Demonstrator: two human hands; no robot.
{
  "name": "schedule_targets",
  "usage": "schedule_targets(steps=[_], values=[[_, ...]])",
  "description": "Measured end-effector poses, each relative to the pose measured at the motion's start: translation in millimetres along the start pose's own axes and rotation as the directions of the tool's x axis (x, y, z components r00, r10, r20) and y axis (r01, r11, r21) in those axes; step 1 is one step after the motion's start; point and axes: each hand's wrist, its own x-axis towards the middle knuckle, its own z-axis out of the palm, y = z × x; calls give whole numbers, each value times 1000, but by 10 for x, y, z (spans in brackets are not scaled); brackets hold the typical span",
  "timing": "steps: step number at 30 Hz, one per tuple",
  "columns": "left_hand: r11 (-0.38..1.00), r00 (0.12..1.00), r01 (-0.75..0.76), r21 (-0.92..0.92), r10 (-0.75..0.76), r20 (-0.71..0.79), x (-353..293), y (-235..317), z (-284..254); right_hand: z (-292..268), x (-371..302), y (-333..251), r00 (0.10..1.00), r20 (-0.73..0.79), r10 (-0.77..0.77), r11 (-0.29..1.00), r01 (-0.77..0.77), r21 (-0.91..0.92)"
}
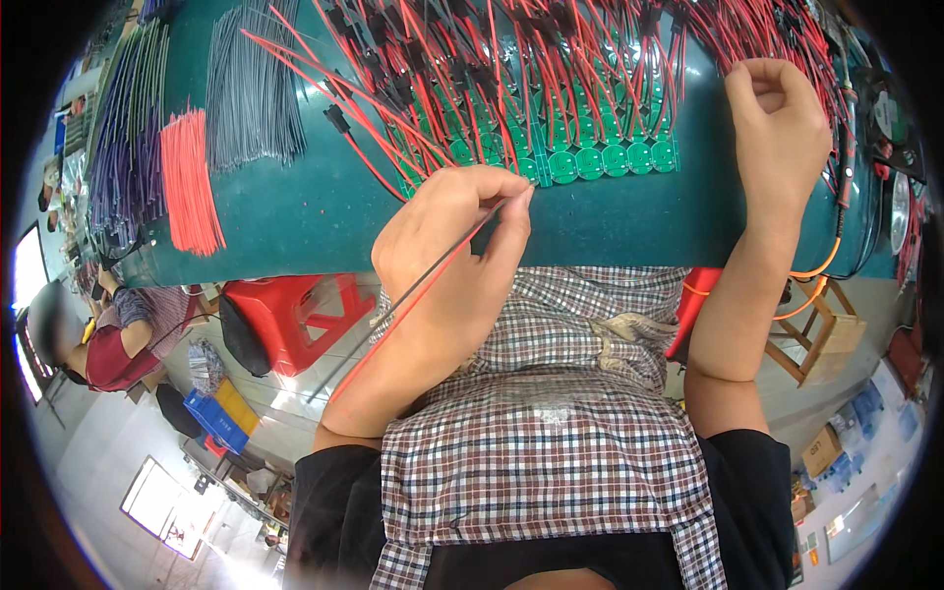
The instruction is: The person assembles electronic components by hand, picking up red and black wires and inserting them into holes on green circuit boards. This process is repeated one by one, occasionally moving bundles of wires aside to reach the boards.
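My left hand (442,246) is closed in a pinch on a pair of thin wires (433,274), one red and one black, which trail back across the palm and past the wrist. Its fingertips are at the front edge of a panel of round green circuit boards (615,159). Many red and black wires with black connectors (482,79) rise from these boards and spread over them. Off to the right, my right hand (784,133) is raised with its fingers curled together beside another heap of red wires (752,34). Whatever those fingers hold, if anything, is hidden.
Bundles of red (190,182), grey (254,93) and purple wires (128,138) lie on the green tabletop (295,231) at left. A soldering-iron-like tool (847,147) with an orange cable is at right. A red stool (290,320) and a seated person (123,339) are at left.
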Motion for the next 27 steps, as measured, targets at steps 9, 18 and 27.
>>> schedule_targets(steps=[9,18,27], values=[[997,999,-42,68,43,-12,2,24,13,3,-15,12,1000,6,-11,1000,11,-15],[991,999,21,129,-26,39,19,71,24,12,-18,3,1000,18,-7,1000,7,-13],[977,999,-46,208,48,-4,64,60,77,0,-6,-4,999,43,4,1000,-2,-30]])
